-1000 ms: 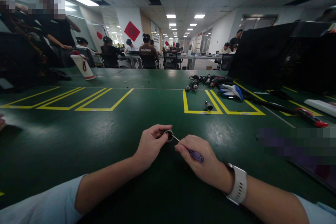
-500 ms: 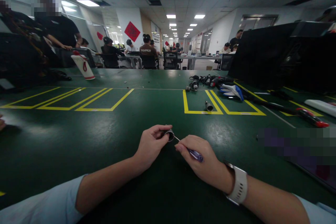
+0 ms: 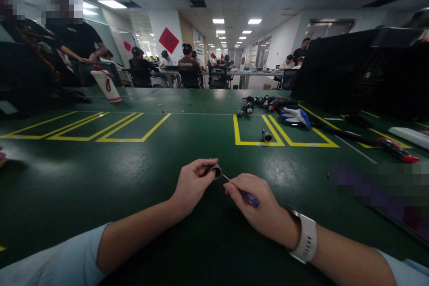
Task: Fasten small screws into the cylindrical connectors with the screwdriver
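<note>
My left hand (image 3: 194,184) pinches a small hollow metal cylinder (image 3: 217,171) between thumb and fingers, its round opening turned to the right. In my right hand (image 3: 251,196) is a screwdriver (image 3: 250,199) with a translucent purple handle. Its thin shaft points up and left, and the tip meets the cylinder's rim or goes into its opening; which of the two I cannot tell. Both hands hover over the dark green tabletop (image 3: 161,170). Another metal fitting (image 3: 267,136) like the held one lies farther back, inside a yellow taped outline.
Dark metal parts with cables (image 3: 258,103), a blue-white glove (image 3: 296,117) and a red-and-black tool (image 3: 398,149) lie at the back right. A white cup (image 3: 106,84) stands at the back left. A co-worker's fingers (image 3: 2,156) show at the left edge.
My hands and the two things they hold have hardly moved. At the back left, the standing person's hands have shifted slightly.
</note>
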A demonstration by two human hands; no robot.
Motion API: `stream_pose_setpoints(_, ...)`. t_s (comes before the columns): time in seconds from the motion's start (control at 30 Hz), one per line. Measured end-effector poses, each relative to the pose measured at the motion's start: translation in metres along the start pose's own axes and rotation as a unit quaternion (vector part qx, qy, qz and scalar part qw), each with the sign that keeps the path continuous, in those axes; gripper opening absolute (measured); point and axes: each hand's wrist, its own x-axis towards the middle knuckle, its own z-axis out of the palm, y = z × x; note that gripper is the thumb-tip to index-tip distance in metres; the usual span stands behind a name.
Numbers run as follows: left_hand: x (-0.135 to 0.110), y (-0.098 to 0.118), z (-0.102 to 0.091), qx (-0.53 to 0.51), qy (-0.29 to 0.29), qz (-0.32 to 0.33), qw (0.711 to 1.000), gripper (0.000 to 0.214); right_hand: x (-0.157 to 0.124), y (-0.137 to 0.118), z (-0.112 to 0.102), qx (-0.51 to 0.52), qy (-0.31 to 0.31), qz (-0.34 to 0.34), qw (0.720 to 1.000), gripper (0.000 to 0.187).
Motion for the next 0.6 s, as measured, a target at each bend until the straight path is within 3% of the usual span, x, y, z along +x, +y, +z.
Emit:
stream_pose_setpoints(0.3, 0.0013, -0.0037, 0.0005, -0.026, -0.006, 0.0, 1.0, 0.027, -0.0002, 0.0029, 0.0021, 0.004, 0.015, 0.001, 1.0, 0.022)
stream_pose_setpoints(0.6, 0.0001, -0.0011, 0.0001, -0.031, -0.008, -0.012, 0.999, 0.029, 0.0032, 0.0046, -0.0002, 0.138, 0.022, 0.095, 0.986, 0.025)
